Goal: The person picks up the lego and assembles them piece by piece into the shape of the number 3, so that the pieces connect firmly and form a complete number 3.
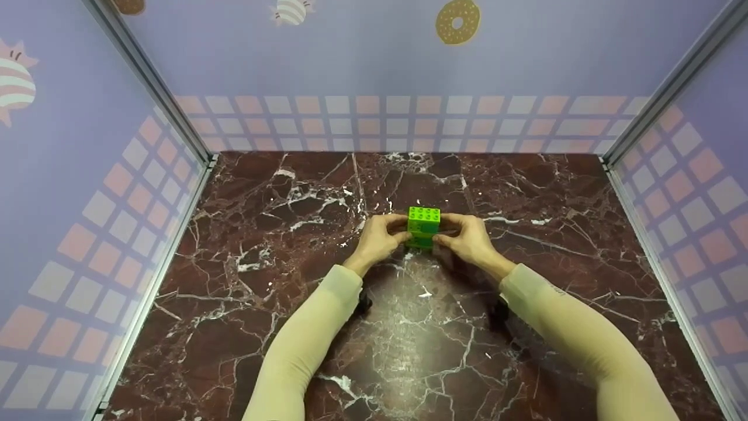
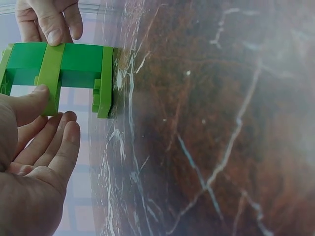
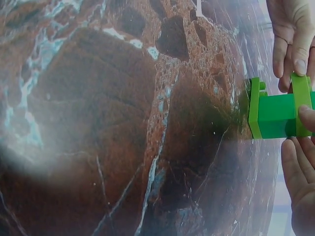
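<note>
A small stack of green toy bricks (image 1: 424, 221) stands on the marbled tabletop, studs showing on its top. Light green plates make up its base, middle layer (image 2: 51, 69) and top, with darker green blocks (image 3: 276, 116) between them. At the stack's left end, my left hand (image 1: 377, 237) pinches the middle plate, thumb on the near side and fingers behind. My right hand (image 1: 472, 237) pinches the opposite end of the same layer in a similar way. In both wrist views, the lowest plate (image 3: 254, 110) is right at the tabletop.
The dark red marbled table (image 1: 280, 257) has white veins and a glare patch near its front. Patterned purple panels (image 1: 374, 64) wall it in at the back and both sides, joined by metal corner posts (image 1: 158, 79). Pale sleeves (image 1: 318, 316) cover both forearms.
</note>
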Tool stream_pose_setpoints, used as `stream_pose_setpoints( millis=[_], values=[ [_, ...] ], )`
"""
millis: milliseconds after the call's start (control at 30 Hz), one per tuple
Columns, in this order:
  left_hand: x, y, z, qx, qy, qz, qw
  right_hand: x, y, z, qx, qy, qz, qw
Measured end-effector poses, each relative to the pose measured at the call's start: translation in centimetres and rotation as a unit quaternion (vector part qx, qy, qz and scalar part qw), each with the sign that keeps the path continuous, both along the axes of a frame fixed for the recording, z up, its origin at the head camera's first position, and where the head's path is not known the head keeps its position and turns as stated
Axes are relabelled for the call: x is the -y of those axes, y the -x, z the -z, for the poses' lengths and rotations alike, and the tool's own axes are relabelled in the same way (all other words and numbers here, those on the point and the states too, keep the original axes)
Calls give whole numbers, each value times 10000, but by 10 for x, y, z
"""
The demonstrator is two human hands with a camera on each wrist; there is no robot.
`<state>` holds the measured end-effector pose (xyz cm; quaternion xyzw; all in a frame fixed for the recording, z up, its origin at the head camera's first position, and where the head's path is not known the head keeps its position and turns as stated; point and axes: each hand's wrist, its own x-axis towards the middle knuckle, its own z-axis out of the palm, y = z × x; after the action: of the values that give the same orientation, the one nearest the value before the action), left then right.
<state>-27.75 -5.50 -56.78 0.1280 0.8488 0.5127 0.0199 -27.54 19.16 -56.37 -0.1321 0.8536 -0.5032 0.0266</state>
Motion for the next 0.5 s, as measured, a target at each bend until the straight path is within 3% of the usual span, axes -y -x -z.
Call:
stream_pose_setpoints(
  millis=[500],
  values=[
    [-2,2,-4,-11,-258,-121,9996,-4,5,-4,228,646,50,9976]
  ],
)
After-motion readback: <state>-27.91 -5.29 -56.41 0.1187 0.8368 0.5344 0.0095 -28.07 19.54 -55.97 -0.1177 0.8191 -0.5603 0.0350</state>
